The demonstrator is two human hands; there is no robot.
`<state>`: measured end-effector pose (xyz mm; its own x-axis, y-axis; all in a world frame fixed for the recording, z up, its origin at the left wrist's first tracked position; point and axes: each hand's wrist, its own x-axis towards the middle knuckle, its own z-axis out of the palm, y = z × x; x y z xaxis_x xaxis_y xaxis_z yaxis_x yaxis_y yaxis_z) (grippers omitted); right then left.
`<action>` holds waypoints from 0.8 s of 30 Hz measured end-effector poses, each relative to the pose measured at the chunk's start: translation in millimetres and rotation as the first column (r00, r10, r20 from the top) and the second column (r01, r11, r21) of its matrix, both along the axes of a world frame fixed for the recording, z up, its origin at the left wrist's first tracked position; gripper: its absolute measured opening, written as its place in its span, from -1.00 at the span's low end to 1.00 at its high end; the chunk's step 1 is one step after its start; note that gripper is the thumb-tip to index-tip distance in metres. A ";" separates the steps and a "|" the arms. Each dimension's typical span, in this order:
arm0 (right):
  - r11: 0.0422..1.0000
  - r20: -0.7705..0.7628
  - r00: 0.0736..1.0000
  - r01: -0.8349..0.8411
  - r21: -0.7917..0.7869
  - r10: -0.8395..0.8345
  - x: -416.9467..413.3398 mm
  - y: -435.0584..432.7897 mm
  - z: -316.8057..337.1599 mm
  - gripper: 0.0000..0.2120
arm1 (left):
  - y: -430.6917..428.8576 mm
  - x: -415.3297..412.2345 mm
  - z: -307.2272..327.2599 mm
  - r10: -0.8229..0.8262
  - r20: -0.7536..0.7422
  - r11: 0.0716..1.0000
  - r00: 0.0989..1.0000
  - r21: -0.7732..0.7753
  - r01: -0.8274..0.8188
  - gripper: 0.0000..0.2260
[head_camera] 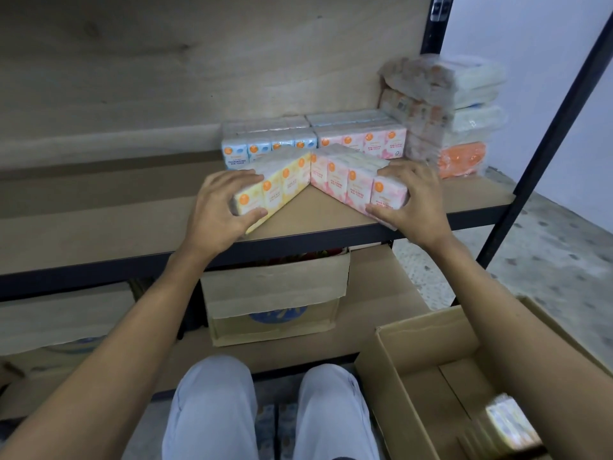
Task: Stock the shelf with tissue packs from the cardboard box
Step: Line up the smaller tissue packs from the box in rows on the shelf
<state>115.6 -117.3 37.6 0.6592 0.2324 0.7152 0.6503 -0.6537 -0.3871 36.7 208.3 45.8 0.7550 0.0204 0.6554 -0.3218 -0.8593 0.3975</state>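
so both hands are up on the shelf (132, 227) right now, left hand (219, 207) curled round the near end of a yellow tissue pack (282, 184), right hand (414, 200) wrapped round the near end of a pink tissue pack (345, 180). the two packs' far ends touch, making a V. behind them sit a blue pack (262, 147) and another pink one (361, 141), with a wrapped stack (457, 127) far right. the cardboard box (431, 343) is near right, one blurry pack (507, 423) in it
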 end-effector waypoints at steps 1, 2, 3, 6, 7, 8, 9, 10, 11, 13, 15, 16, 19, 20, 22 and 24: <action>1.000 -0.007 1.000 -0.011 -0.015 0.010 3.0 -3.8 1.4 -0.41 | 3.0 0.3 1.2 -0.008 -0.007 1.000 1.000 0.010 0.008 -0.51; 0.999 -0.015 1.000 -0.020 -0.030 0.020 6.0 -7.8 3.4 -0.41 | 6.4 0.5 2.8 -0.016 -0.016 1.000 1.000 0.020 0.016 -0.50; 0.999 -0.023 0.999 -0.028 -0.046 0.027 9.1 -11.7 5.5 -0.40 | 10.7 0.9 4.2 -0.022 -0.030 0.999 0.999 0.031 0.023 -0.49; 0.994 -0.037 0.998 -0.046 -0.104 0.042 17.1 -22.7 12.9 -0.35 | 28.8 5.2 9.0 -0.035 -0.082 0.995 0.996 0.085 0.042 -0.45; 0.991 -0.048 0.998 -0.035 -0.126 0.029 19.5 -25.4 16.4 -0.34 | 35.4 7.5 11.1 -0.028 -0.107 0.993 0.994 0.114 0.040 -0.44; 0.988 -0.061 0.998 -0.004 -0.154 -0.006 21.4 -26.9 19.9 -0.34 | 41.2 9.8 13.8 -0.006 -0.132 0.988 0.991 0.154 0.026 -0.42; 0.980 -0.068 0.996 0.044 -0.195 -0.058 23.3 -27.3 23.5 -0.33 | 45.6 12.1 16.8 0.031 -0.156 0.979 0.987 0.202 0.001 -0.40; 0.963 -0.067 0.991 0.096 -0.250 -0.117 25.0 -26.6 27.1 -0.34 | 48.0 14.2 20.0 0.072 -0.172 0.968 0.982 0.251 -0.027 -0.38; 0.941 -0.058 0.984 0.140 -0.307 -0.166 26.8 -24.4 31.0 -0.34 | 48.6 16.4 23.0 0.110 -0.180 0.955 0.978 0.292 -0.054 -0.37; 0.909 -0.030 0.977 0.184 -0.374 -0.210 27.9 -13.4 37.9 -0.33 | 41.0 19.1 28.8 0.149 -0.168 0.941 0.974 0.326 -0.088 -0.36; 0.911 -0.004 0.979 0.187 -0.367 -0.203 24.6 7.8 41.2 -0.35 | 23.5 22.4 33.6 0.141 -0.139 0.950 0.980 0.298 -0.094 -0.38; 0.916 0.007 0.980 0.188 -0.355 -0.199 22.6 21.4 41.0 -0.38 | 13.5 26.2 35.1 0.131 -0.127 0.956 0.983 0.280 -0.091 -0.39; 0.897 0.013 0.967 0.242 -0.370 -0.256 21.0 59.0 31.9 -0.41 | -12.7 41.3 33.7 0.163 -0.154 0.953 0.975 0.281 -0.115 -0.39; 0.884 0.008 0.957 0.270 -0.383 -0.289 23.1 66.2 27.9 -0.40 | -17.6 46.5 30.4 0.208 -0.171 0.943 0.963 0.299 -0.150 -0.40; 0.849 -0.006 0.933 0.326 -0.415 -0.361 31.1 71.6 21.1 -0.35 | -21.3 55.2 21.3 0.319 -0.167 0.901 0.933 0.358 -0.244 -0.42; 0.817 -0.015 0.914 0.355 -0.454 -0.405 40.0 69.6 15.1 -0.31 | -22.4 60.6 13.1 0.389 -0.120 0.861 0.913 0.399 -0.315 -0.46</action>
<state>155.6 -47.7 52.7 0.8253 0.2159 0.5218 0.2865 -0.9563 -0.0575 97.4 185.9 58.9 0.8526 0.0978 0.5134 0.0795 -0.9952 0.0575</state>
